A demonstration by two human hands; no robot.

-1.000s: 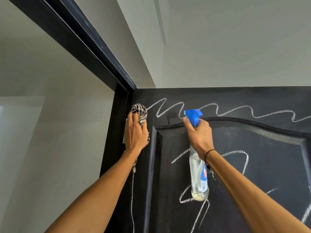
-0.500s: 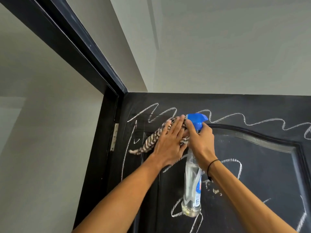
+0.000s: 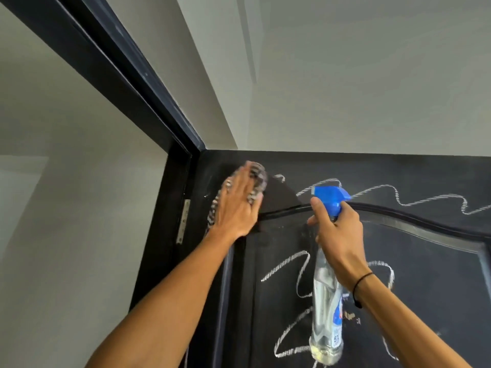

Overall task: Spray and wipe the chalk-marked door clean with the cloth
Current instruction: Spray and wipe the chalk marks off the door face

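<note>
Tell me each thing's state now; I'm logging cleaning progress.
Door: open, top-left corner wiped, chalk elsewhere.
Cloth: bunched, pressed on door.
Left hand: flat on cloth.
Bottle: upright, almost empty.
Right hand: grips bottle neck, finger at the trigger.
Hinge: exposed.

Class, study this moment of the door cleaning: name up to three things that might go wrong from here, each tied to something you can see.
1. The cloth tail hangs near the hinge; it might snag there.
2. The right hand holds the spray bottle by its neck only; it could slip.
3. The left hand presses the cloth flat at the top corner; chalk lines farther right may only smear if wiped dry.
</note>
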